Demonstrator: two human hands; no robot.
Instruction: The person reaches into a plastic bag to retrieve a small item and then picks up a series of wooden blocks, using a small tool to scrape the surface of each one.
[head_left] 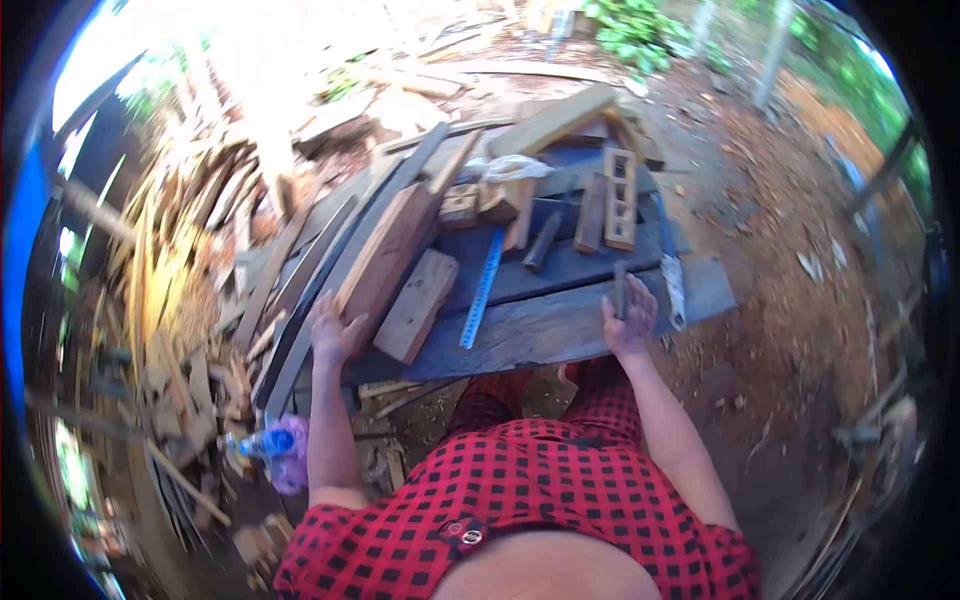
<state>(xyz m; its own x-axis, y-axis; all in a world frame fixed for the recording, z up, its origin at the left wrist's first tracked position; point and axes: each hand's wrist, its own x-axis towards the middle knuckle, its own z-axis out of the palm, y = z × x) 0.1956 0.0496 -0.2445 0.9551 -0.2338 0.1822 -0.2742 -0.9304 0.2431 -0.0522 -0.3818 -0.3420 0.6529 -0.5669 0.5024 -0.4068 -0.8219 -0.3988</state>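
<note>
Two hands of mine, head view. Left hand (333, 335): fingers spread, thumb apart, at the near end of one thick beam (388, 245); it lies forward of that hand, the nearer one, long axis running away and rightward. Right hand (635, 325): clamped on one short dark bar (620, 285). Between: one wood block (418, 305), one blue ruler (483, 290).

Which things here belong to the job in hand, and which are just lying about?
Likely the job's:
beam by the left hand
bar at the right hand
ruler

Seemingly just lying about:
bottle
pink bag
wood strips on the ground
</note>
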